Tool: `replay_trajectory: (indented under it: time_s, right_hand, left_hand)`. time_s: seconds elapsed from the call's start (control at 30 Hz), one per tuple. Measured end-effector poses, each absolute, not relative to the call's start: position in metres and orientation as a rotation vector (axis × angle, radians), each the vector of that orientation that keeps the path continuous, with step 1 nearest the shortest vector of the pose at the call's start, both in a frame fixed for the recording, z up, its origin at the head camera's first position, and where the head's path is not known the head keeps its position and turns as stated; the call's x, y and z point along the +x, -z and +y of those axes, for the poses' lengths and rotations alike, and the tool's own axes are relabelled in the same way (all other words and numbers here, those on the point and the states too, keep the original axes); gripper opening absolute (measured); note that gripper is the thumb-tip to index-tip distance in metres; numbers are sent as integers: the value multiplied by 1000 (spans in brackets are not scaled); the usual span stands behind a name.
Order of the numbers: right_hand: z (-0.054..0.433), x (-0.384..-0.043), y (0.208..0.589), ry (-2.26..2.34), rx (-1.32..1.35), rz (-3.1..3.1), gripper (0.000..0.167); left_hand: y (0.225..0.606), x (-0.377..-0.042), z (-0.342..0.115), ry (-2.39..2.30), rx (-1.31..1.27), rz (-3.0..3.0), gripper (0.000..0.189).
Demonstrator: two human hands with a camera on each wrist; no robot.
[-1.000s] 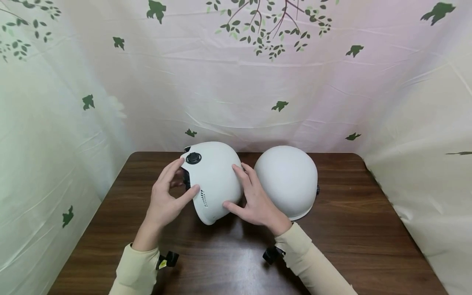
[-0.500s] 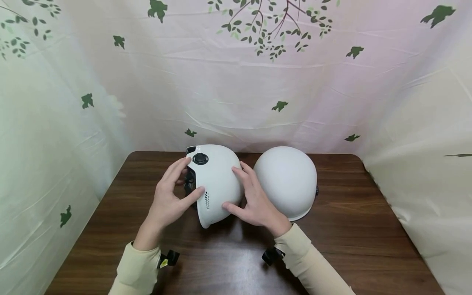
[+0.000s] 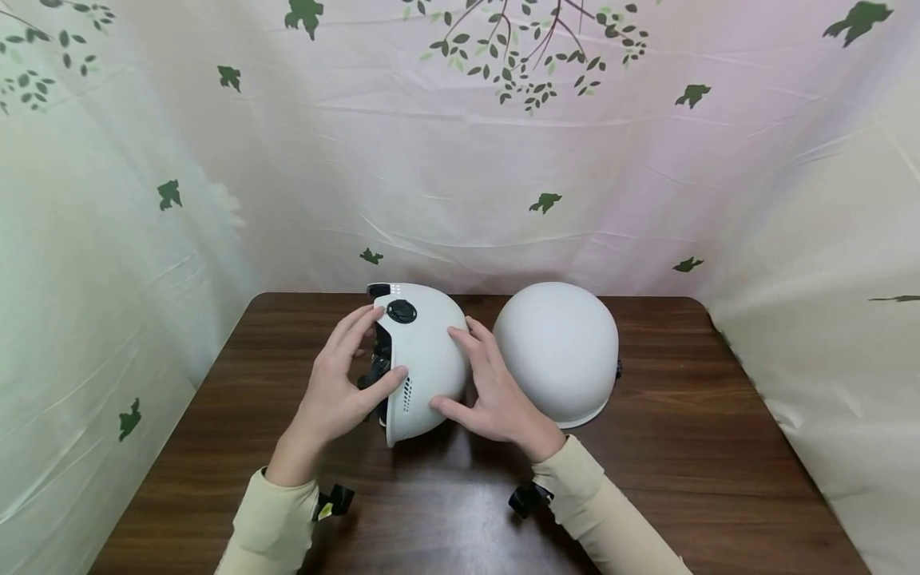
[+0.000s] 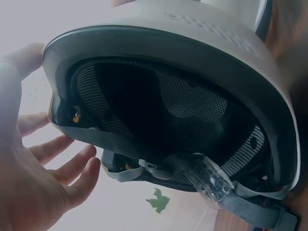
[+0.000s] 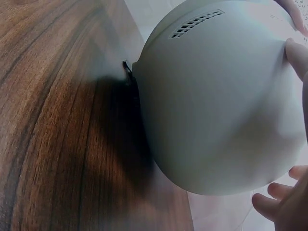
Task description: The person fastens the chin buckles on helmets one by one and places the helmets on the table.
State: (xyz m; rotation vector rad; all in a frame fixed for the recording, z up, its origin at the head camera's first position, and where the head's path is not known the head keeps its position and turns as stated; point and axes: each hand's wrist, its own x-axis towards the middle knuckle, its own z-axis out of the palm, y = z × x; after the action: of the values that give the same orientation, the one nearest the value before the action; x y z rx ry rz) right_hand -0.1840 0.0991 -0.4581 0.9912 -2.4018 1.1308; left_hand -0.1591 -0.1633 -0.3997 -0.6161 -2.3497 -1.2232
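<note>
A white helmet (image 3: 430, 359) lies tilted on its side, dome to the right, its opening facing left. A round black knob (image 3: 401, 311) and a row of small vents mark its shell. At its rim is my left hand (image 3: 334, 393), thumb and fingers spread and touching the edge. Across the dome, my right hand (image 3: 496, 391) rests spread thumb and fingertips on the shell. The left wrist view looks into the dark lining (image 4: 192, 98), with a grey chin strap (image 4: 250, 208) and a clear plastic piece (image 4: 211, 182) hanging there.
Just to the right stands a second white helmet (image 3: 557, 351), dome up. Both are near the back of the dark wooden table (image 3: 690, 447). A white curtain (image 3: 460, 176) printed with leaves and birds hangs behind and along both sides.
The helmet between my hands has turned a little, so more of its opening and black strap shows. My left hand has shifted slightly right with it; the right hand has barely moved.
</note>
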Motion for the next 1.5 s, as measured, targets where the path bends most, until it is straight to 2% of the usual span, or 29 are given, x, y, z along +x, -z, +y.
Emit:
replay_trajectory:
  time_s: [0.67, 0.97, 1.5]
  right_hand:
    - [100, -181, 457, -1132, 963, -2388, 89]
    - [99, -185, 456, -1088, 1010, -2258, 85]
    - [99, -183, 449, -1043, 953, -2325, 89]
  left_hand:
    - [403, -157, -157, 1149, -703, -2355, 82]
    - [404, -157, -152, 1148, -762, -2338, 90]
    - [406, -158, -141, 1124, -809, -2333, 83]
